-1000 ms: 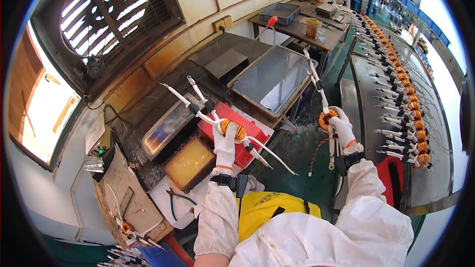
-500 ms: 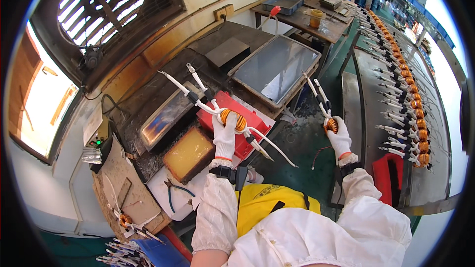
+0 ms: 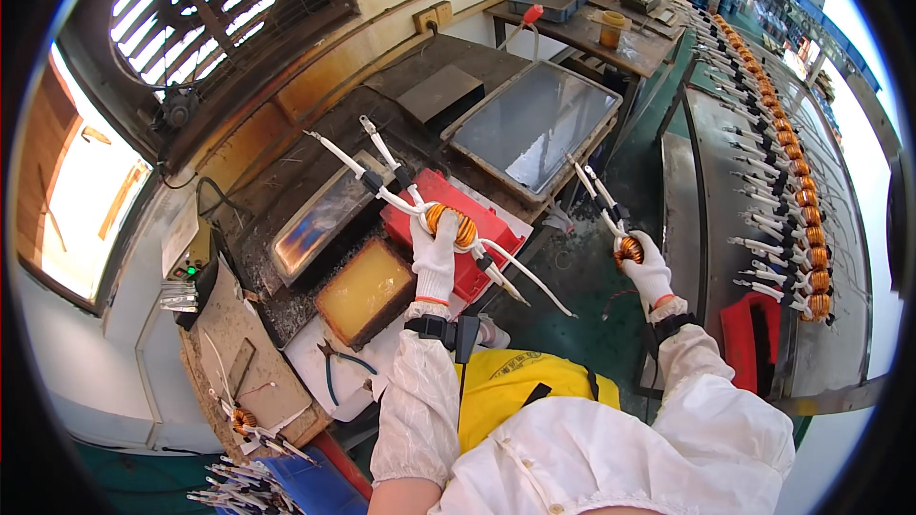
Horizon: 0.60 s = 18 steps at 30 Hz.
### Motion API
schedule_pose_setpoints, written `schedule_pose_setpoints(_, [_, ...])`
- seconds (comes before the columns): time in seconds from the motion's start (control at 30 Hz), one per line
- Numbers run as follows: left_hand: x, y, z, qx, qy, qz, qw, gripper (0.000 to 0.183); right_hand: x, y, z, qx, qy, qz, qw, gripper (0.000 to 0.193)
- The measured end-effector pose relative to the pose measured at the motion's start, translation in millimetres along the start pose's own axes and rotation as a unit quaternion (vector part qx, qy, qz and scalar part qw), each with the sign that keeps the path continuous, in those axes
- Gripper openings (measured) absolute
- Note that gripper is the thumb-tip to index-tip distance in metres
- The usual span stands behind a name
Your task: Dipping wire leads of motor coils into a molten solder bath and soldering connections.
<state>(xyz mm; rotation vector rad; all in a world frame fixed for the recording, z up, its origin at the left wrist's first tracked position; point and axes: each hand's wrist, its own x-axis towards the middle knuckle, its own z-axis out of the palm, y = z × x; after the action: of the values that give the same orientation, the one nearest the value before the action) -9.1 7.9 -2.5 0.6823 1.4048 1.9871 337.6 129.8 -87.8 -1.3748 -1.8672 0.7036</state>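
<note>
In white gloves, both of my hands grip copper-wound ring coils with thick white sleeved leads. My left hand (image 3: 435, 262) is closed round one coil (image 3: 460, 227) above a red box (image 3: 483, 221). Its leads, with black sleeves and metal lugs, stretch away up and left, and other white leads hang to the lower right. Off to the right, my right hand (image 3: 651, 272) is closed on a second coil (image 3: 627, 250), held over the green floor. That coil's leads point up and left.
Left of the red box are a pan of yellowish material (image 3: 364, 291) and a long metal trough (image 3: 329, 219). Beyond lies a wide grey-surfaced tray (image 3: 534, 129). Pliers (image 3: 334, 372) rest at the near left. Several coils (image 3: 806, 200) line the right-hand metal table.
My right hand has shifted slightly left with its coil, toward the bench. My left hand and its coil have barely moved.
</note>
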Motion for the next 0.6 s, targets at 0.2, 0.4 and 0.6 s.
schedule_pose_setpoints(0.2, [-3.5, 4.7, 2.4, 0.056, -0.004, 0.0, 0.998, 0.038, -3.7, -43.9, -23.4, 0.173, -0.088, 0.188, 0.963, 0.049])
schedule_pose_setpoints(0.4, [0.5, 1.6, 0.4, 0.019, 0.008, -0.003, 1.0, 0.042, -1.1, -61.0, -32.3, 0.294, -0.139, 0.219, 0.92, 0.049])
schedule_pose_setpoints(0.6, [0.8, -1.0, -1.1, 0.02, 0.005, -0.004, 1.0, 0.043, 8.4, -66.4, -25.1, 0.33, -0.152, 0.218, 0.906, 0.05])
